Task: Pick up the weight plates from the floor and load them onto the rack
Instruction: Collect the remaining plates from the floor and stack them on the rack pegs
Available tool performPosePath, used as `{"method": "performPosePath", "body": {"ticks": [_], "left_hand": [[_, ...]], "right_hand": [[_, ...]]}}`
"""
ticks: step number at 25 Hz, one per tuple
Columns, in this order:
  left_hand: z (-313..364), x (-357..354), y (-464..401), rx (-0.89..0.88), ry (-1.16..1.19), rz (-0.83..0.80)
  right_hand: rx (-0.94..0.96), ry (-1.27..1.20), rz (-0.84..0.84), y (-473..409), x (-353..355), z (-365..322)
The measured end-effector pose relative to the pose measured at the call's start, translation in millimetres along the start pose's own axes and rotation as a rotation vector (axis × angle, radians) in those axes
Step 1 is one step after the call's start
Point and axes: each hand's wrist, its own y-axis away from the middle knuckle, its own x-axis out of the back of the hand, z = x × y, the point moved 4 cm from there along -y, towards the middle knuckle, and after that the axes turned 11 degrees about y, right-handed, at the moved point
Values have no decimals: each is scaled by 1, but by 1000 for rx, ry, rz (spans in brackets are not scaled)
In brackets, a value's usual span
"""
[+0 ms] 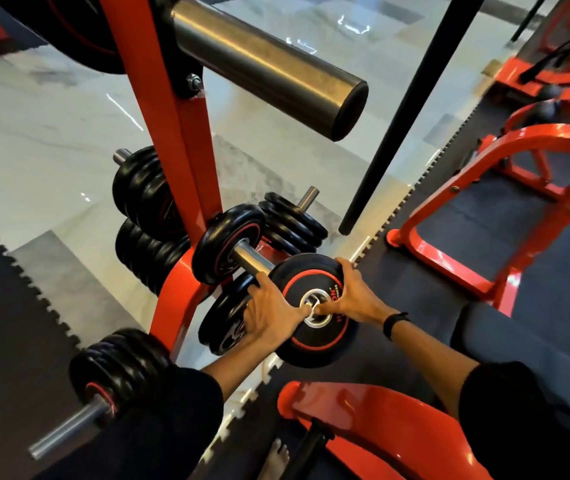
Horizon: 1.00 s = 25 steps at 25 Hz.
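Both hands, left hand (pixel 271 315) and right hand (pixel 353 296), clamp the weight plate (pixel 314 315) with spread fingers at the peg (pixel 249 259) tip, where a tilted bore could jam or slip off.

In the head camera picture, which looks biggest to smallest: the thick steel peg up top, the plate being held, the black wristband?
1. Thick steel peg, though nearness to the camera may inflate it.
2. Plate, held on its peg by the left hand and right hand.
3. Black wristband, clearly smallest.
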Motion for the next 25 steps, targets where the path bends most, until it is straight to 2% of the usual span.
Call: {"method": "performPosePath", "body": {"ticks": [4, 10, 16, 25], "left_hand": [[-1, 0, 8, -105, -17, -11], [-3, -3, 13, -199, -55, 37], [-3, -10, 23, -307, -105, 112], [-10, -16, 21, -539, -150, 135]], "right_hand": [[49, 17, -96, -6, 2, 3], [121, 44, -136, -13, -1, 12], [190, 7, -77, -18, -10, 27], [249, -31, 35, -15, -17, 32]]}}
